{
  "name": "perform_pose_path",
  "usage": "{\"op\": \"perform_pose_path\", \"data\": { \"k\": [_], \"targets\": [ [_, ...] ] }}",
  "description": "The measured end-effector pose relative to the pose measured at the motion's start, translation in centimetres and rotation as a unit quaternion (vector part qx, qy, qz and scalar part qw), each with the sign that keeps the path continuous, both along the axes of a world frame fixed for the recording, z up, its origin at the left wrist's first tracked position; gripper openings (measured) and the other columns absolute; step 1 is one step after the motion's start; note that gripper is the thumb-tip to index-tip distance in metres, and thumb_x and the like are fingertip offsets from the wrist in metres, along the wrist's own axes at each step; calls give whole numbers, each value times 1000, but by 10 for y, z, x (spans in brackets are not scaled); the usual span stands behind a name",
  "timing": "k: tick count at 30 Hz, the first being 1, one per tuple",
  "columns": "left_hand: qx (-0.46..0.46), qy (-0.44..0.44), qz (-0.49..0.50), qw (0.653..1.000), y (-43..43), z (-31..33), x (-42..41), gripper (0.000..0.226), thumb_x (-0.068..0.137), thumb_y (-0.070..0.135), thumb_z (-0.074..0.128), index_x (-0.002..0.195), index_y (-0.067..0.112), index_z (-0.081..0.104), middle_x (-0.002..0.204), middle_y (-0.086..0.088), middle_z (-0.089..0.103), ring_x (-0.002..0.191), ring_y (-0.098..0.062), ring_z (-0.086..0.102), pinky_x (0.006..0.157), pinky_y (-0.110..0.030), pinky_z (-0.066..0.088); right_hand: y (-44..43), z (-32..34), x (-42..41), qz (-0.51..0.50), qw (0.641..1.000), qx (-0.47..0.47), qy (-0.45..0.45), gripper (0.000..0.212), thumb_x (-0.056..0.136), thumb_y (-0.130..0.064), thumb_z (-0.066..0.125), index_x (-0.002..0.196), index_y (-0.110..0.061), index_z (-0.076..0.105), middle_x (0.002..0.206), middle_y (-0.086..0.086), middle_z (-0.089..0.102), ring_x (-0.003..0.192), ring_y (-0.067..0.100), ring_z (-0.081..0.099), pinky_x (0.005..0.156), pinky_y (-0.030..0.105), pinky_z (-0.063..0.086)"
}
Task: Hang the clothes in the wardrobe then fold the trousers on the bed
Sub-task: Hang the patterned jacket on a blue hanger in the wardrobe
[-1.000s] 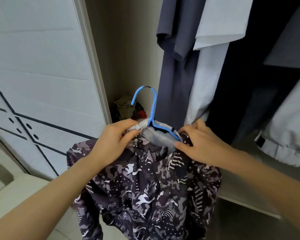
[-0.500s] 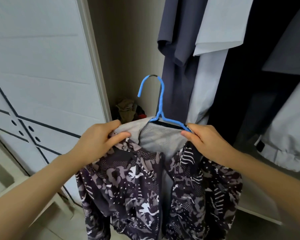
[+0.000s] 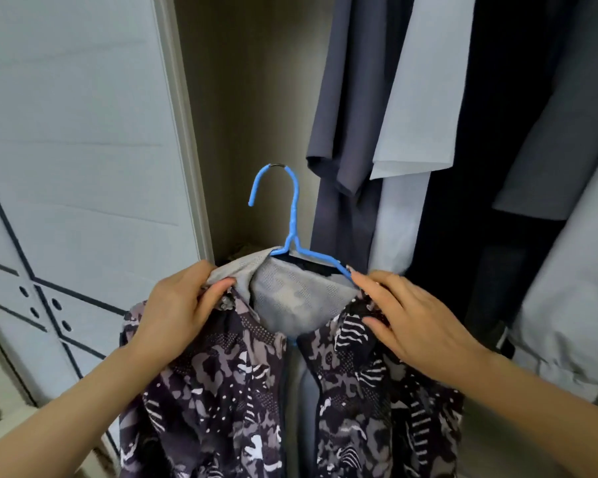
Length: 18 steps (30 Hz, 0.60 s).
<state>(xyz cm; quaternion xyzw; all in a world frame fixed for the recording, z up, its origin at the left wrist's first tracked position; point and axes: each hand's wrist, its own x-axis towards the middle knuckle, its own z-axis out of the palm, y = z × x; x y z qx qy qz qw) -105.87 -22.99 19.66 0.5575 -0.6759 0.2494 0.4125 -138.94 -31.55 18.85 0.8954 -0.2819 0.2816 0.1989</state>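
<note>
Wardrobe point(image 3: 249, 115) open: white door point(image 3: 83, 167) left of blue hanger point(image 3: 294, 215), grey shirts point(image 3: 345, 132) hanging right. Camo jacket point(image 3: 221, 391) on hanger; left hand point(image 3: 177, 305) pinches collar, right hand point(image 3: 418, 322) clasps shoulder. Hanger higher than earlier.

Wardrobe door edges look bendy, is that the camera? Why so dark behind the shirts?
Head view: the wide lens likely bends the wardrobe door; head view: little light reaches behind the hanging shirts; head view: the blue hanger looks sharp.
</note>
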Motion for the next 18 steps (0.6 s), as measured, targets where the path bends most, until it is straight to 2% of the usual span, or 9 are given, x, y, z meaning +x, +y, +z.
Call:
{"op": "perform_pose_path", "data": {
  "k": [3, 5, 7, 10, 12, 14, 16, 18],
  "targets": [
    [-11, 14, 23, 1000, -5, 18, 5, 59, 94, 60, 36, 75, 7, 52, 53, -1, 50, 47, -24, 49, 48, -20, 33, -5, 10, -12, -23, 1000, -20, -7, 57, 96, -37, 40, 149, -19, 28, 122, 4, 55, 96, 17, 59, 78, 31, 54],
    [-23, 30, 33, 999, -9, 30, 8, 51, 91, 55, 40, 77, 8, 54, 53, -2, 52, 48, -27, 52, 49, -24, 36, -10, 17, -20, -38, 998, -47, -13, 60, 94, -25, 46, 151, -18, 26, 109, 0, 57, 85, 17, 58, 76, 32, 50],
    [-27, 43, 28, 998, -15, 43, 5, 47, 93, 55, 43, 75, 12, 50, 52, 3, 49, 48, -24, 50, 48, -26, 36, -15, 28, -23, -33, 996, -71, -31, 64, 89, -16, 53, 149, -18, 30, 93, -4, 56, 75, 16, 55, 79, 32, 47],
    [-28, 35, 17, 999, -27, 65, -7, 37, 94, 53, 45, 74, 22, 41, 53, 12, 42, 48, -12, 43, 49, -22, 35, -15, 51, -20, 2, 995, -72, -76, 50, 93, -8, 52, 141, -17, 41, 79, -6, 57, 66, 15, 55, 79, 34, 51],
    [-29, 27, 18, 999, -34, 82, -15, 37, 92, 53, 41, 78, 19, 46, 57, 10, 49, 52, -17, 49, 49, -29, 40, -10, 68, -19, 11, 992, 20, -126, 37, 102, -15, 43, 137, -24, 45, 86, -8, 63, 73, 11, 59, 78, 27, 51],
    [-38, 24, 17, 999, -40, 98, -22, 41, 92, 55, 39, 82, 17, 49, 63, 3, 55, 58, -22, 54, 54, -34, 45, -8, 82, -23, 14, 974, 143, -174, 30, 101, -25, 41, 129, -30, 49, 92, -12, 63, 81, 3, 60, 75, 16, 47],
    [-40, 18, 7, 999, -46, 115, -29, 39, 91, 57, 37, 82, 20, 45, 64, 6, 52, 59, -21, 52, 56, -35, 44, -10, 95, -30, 16, 966, 171, -195, 19, 100, -23, 44, 113, -32, 55, 86, -11, 64, 79, 0, 60, 68, 16, 46],
    [-42, 1, -2, 999, -51, 130, -33, 37, 93, 58, 38, 80, 24, 41, 61, 11, 46, 56, -12, 46, 53, -32, 38, -9, 109, -38, 31, 960, 190, -204, 17, 100, -19, 47, 101, -31, 58, 85, -8, 67, 81, 0, 62, 71, 21, 48]
  ]
}}
